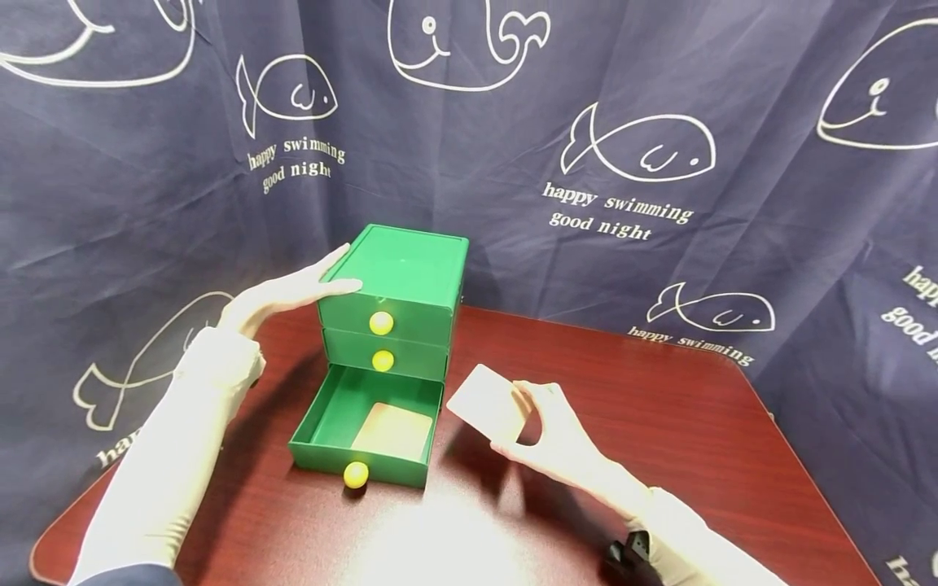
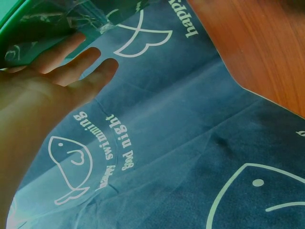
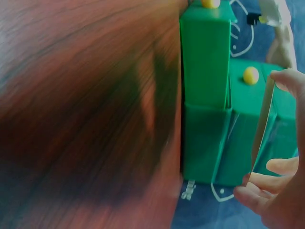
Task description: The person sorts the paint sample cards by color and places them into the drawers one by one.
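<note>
A green drawer cabinet (image 1: 406, 260) with yellow round knobs stands in the head view, its bottom drawer (image 1: 337, 407) pulled out. Inside that drawer lies a flat tan square coaster (image 1: 396, 430). My left hand (image 1: 289, 289) rests on the cabinet's upper left edge, thumb on top; in the left wrist view its fingers (image 2: 88, 78) are spread out straight along the side. To the right of the drawer, above the table, my right hand (image 1: 553, 431) pinches a second thin square coaster (image 1: 487, 400) by opposite edges. The right wrist view shows this coaster (image 3: 262, 124) edge-on between thumb and fingers.
A dark red wooden table (image 1: 623, 391) carries the cabinet and extends to its right. Behind it hangs a navy curtain (image 1: 498, 163) with white fish drawings. The two upper drawers, with a yellow knob (image 1: 381, 323) on the top one, are closed.
</note>
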Motion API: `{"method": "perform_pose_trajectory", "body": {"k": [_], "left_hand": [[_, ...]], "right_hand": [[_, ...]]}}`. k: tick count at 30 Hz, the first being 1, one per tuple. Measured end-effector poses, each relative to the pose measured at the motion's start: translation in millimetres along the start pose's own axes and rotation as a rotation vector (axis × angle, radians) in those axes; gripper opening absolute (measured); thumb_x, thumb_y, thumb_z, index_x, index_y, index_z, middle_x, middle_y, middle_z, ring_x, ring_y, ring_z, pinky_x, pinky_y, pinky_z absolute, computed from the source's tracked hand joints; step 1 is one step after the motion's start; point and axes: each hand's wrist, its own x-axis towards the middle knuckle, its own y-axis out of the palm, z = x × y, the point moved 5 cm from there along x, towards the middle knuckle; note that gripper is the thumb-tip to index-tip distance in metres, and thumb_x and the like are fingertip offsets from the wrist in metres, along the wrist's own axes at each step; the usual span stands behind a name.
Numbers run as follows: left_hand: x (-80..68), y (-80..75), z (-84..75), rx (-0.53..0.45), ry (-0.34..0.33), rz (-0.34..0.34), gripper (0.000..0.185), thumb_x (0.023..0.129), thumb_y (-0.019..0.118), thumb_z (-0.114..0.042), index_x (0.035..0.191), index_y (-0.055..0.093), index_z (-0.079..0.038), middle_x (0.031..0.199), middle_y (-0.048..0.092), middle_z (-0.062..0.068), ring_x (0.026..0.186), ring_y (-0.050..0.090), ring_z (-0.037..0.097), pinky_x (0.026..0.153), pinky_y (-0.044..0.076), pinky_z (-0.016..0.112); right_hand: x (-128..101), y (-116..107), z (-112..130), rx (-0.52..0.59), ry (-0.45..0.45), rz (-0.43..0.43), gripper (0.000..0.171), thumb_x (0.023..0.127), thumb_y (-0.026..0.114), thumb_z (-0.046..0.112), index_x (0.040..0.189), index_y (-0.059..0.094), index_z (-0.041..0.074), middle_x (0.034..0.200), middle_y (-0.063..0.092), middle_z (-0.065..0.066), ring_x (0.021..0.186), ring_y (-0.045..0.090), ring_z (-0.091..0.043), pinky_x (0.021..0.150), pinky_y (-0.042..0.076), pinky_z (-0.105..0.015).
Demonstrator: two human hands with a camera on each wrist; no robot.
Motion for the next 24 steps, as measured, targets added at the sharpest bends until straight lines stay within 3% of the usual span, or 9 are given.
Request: {"method": "perform_pose_trajectory", "body": {"k": [17,24], "left_hand": [[2.2,-2.0,-0.1,0.017,0.0,-0.024,0.086,0.093,0.05,-0.058,0.156,-0.001,-0.028,0.164,0.0,-0.008,0.151,-0.002,0.017,0.123,0.005,0.053],[2.4,0.6,-0.7,0.026,0.006,-0.012,0.087,0.093,0.051,-0.058,0.155,-0.003,-0.03,0.163,-0.003,-0.011,0.151,-0.002,0.017,0.122,0.005,0.053]], "right_hand": [[27,38,44,0.082,-0.109,0.127,0.079,0.063,0.086,0.047,0.131,0.055,0.018,0.117,0.056,0.003,0.108,0.047,-0.01,0.09,0.048,-0.031],[39,56,55,0.077,-0.131,0.185,0.081,0.066,0.083,0.052,0.134,0.052,0.019,0.122,0.053,0.006,0.112,0.045,-0.007,0.093,0.049,-0.029]]}}
